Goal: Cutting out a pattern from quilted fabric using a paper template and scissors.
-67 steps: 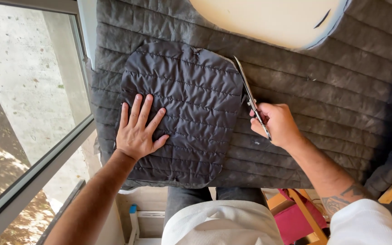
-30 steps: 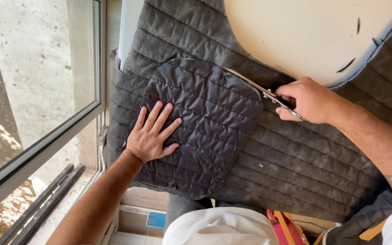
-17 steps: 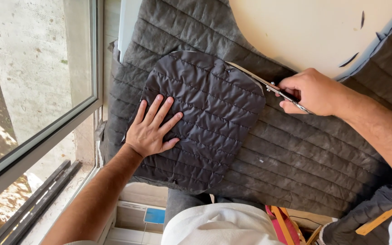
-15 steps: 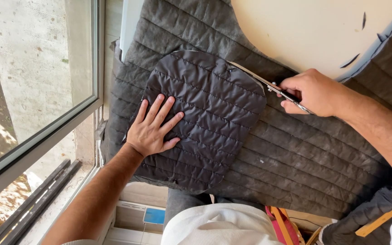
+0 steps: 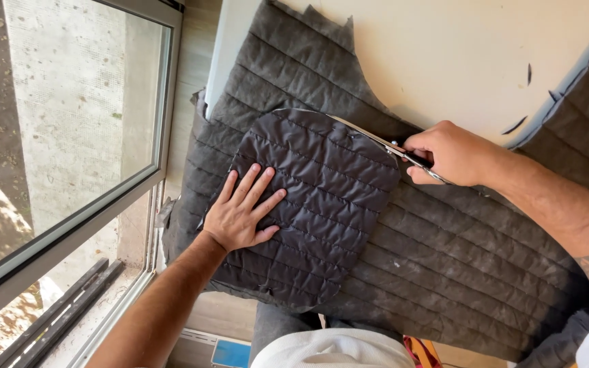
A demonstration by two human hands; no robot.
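Scissors (image 5: 376, 142) shifted left (blades pointing upper-left) — right hand (image 5: 451, 153) gripping

Scissors cutting along a quilted panel's edge.
The left hand (image 5: 240, 215) lies flat on the dark quilted panel (image 5: 322, 204); at two o'clock the right hand (image 5: 448, 153) grips scissors (image 5: 376, 142) over grey quilted fabric (image 5: 458, 259).

I'm seeing the quilted panel (image 5: 315, 211) lying on the quilted fabric sheet (image 5: 458, 272), which is covering the worktop (image 5: 458, 61). My left hand (image 5: 240, 212) is resting on the panel's left part; the scissors (image 5: 393, 146) are lying along its upper right edge, the window (image 5: 63, 136) sitting left.
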